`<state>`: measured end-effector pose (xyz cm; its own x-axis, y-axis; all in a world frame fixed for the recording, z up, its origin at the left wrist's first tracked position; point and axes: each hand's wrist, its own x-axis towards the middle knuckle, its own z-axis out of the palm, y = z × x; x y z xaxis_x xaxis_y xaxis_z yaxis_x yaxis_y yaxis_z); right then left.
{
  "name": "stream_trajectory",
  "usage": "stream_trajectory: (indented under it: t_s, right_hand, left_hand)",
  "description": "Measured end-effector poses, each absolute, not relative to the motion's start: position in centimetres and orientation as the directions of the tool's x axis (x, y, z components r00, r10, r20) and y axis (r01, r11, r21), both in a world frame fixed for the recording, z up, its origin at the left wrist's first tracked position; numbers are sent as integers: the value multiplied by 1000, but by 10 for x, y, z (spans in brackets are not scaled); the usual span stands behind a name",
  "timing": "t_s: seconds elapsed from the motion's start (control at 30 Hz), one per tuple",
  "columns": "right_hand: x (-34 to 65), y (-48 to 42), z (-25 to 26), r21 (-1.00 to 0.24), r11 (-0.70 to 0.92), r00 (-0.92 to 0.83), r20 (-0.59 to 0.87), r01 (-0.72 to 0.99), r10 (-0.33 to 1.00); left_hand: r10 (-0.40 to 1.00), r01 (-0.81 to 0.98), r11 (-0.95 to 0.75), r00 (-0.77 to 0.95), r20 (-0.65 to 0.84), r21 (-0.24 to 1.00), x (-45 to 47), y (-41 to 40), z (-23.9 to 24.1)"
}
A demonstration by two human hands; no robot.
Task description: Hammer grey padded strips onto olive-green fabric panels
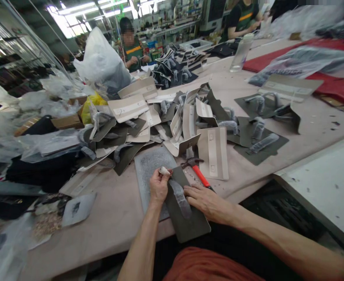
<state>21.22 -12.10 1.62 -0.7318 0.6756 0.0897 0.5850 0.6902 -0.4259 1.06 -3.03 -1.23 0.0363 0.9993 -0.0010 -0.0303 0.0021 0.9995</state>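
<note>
A dark grey-green panel (179, 228) with a plastic-wrapped handle (181, 199) lies tilted across the table's near edge, partly over a speckled grey slab (142, 168). My left hand (159, 187) is closed at the panel's upper left edge. A whitish covering or small white piece shows at its fingertips; I cannot tell which. Across the panel's right edge lies my right hand (202, 199), its fingertips beside the wrapped handle and its thumb hidden. A hammer (201, 175) with a red handle rests just beyond my right hand.
Several similar panels, beige side (212, 152) or dark side (256, 144) up, are heaped ahead and to the right. Plastic bags (101, 58) crowd the left. A clear bottle (242, 52) stands at the back. Another person (133, 50) works across the table, a second farther right.
</note>
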Motion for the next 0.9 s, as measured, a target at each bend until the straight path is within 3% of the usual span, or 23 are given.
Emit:
stream_trajectory:
  t_s: [0.33,0.63,0.7,0.8,0.9]
  right_hand:
    - [220,-123,9,-487,654,-712,88,579,697]
    - [227,-124,9,-598,599,-695,97,532,713]
    - [235,-124,8,-627,549,-592,168,553,788]
    - [250,-122,4,-632,291,-204,209,719,956]
    - [262,-122,-1,-506,-9,6,-9,862,1000]
  left_hand:
    - [998,60,5,64,-9,998,9,-30,-17]
    - [985,264,-98,166,55,960,8,-27,-10]
    - [976,305,-134,206,72,943,7,-26,-7]
    - [958,328,-199,263,113,923,7,-27,-5]
    - [937,361,-269,312,156,893,6,-29,-7]
